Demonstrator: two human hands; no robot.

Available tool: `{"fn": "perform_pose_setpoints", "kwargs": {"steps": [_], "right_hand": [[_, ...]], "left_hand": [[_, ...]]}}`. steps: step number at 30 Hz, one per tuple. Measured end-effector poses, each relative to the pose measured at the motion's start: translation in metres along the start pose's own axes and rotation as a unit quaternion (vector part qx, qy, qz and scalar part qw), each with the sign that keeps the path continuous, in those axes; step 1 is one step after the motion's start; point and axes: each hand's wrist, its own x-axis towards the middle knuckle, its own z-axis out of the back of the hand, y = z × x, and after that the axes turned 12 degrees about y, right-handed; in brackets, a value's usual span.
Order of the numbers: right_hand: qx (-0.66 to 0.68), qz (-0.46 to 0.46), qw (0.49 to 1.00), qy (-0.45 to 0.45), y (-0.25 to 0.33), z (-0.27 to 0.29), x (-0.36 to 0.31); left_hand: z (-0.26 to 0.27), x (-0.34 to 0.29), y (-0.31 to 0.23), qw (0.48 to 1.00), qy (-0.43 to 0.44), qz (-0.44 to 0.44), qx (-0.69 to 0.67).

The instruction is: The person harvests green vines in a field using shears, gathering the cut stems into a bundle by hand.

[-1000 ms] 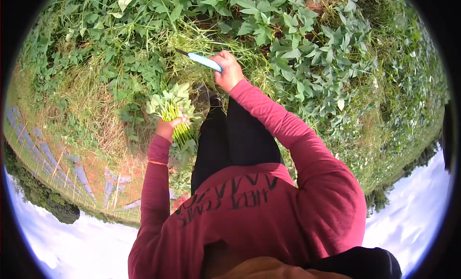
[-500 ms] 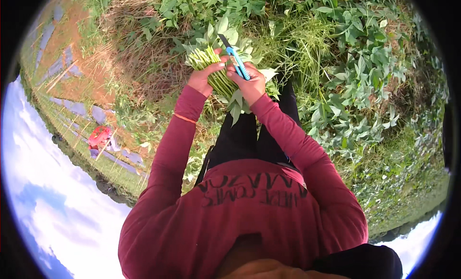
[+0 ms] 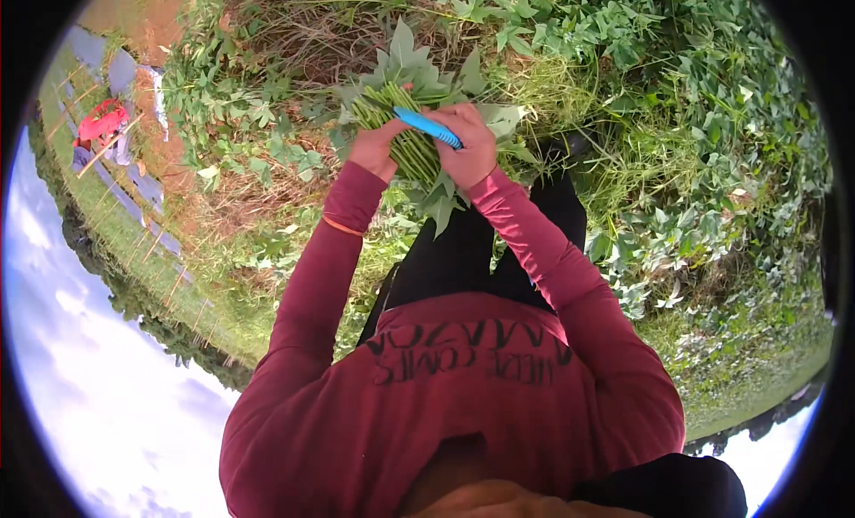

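A thick bundle of leafy green stems (image 3: 414, 153) is gripped in my left hand (image 3: 376, 150), with the thumb lying across it. The stems' light green ends fan out to the upper left, and broad leaves spread around the bundle. My right hand (image 3: 470, 144) is closed on a blue box cutter (image 3: 429, 128) with a ribbed grip. The cutter lies slanted over the stems, its front end close to my left thumb. I cannot make out its blade now. The right fingers are partly hidden behind the cutter and bundle.
Low leafy vines (image 3: 677, 144) cover the ground on the right, with dry brown stalks (image 3: 329, 37) ahead. At the far left, a person in a red top (image 3: 104, 120) bends near strips of grey sheeting (image 3: 122, 77) and thin poles.
The box cutter has tilted flatter toward my left thumb, and its dark blade no longer shows. My view of the ground has shifted. The bundle stays in my left hand.
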Motion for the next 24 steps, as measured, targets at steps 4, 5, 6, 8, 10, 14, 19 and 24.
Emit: {"fn": "perform_pose_setpoints", "kwargs": {"steps": [4,5,6,8,10,14,19,24], "right_hand": [[-0.023,-0.006,0.999,0.037,0.006,-0.036,0.008],[-0.017,0.001,0.998,0.056,0.008,-0.043,0.011],[-0.009,0.007,0.997,0.075,0.009,-0.049,0.014],[0.051,0.002,0.985,0.163,0.009,-0.056,0.030],[0.048,0.031,0.989,0.134,0.005,-0.063,0.062],[-0.255,0.198,0.946,0.039,0.005,-0.074,0.194],[-0.431,0.075,0.874,0.209,-0.052,-0.123,0.249],[-0.272,0.074,0.918,0.280,-0.016,-0.114,0.079]], "left_hand": [[0.026,-0.012,-0.008,0.999,0.017,-0.042,-0.030],[0.037,-0.016,-0.012,0.998,0.021,-0.048,-0.017],[0.048,-0.021,-0.015,0.998,0.023,-0.055,-0.004],[0.068,-0.033,-0.028,0.995,0.000,-0.073,0.064],[0.084,-0.051,-0.040,0.987,-0.014,-0.051,0.149],[0.101,-0.079,-0.027,0.947,0.065,0.113,0.294],[0.115,-0.058,0.043,0.938,0.178,0.197,0.224],[0.166,-0.020,0.023,0.976,-0.080,0.195,-0.060]]}}
